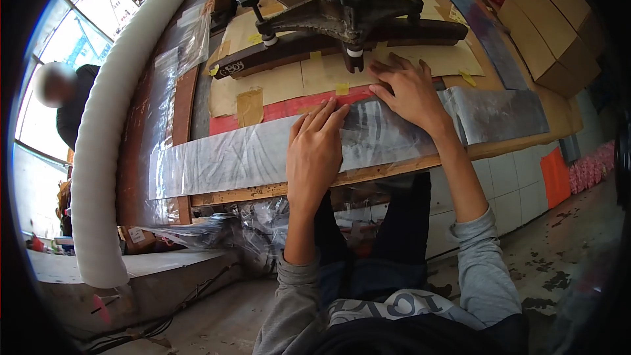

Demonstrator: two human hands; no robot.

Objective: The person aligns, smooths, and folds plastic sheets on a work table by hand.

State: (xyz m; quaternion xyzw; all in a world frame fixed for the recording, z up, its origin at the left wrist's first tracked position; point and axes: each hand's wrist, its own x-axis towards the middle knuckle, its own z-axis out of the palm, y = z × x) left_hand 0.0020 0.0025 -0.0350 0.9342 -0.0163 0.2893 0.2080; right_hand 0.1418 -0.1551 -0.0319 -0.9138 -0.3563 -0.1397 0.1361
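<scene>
My left hand lies with its fingers stretched out on a long strip of clear plastic film along the front of the work table. My right hand is over the film's back edge, fingers apart, beside the end of a metal clamp fitting. I see nothing held in either hand. Beyond the fingertips run a red strip and a tan cardboard sheet with bits of yellow tape. Above the cardboard stands a dark heavy press head with a curved bar.
A long roll of white foam leans along the table's left side. Cardboard boxes stand at the right. The table's wooden front edge is near my body. A person in dark clothes is beyond the roll.
</scene>
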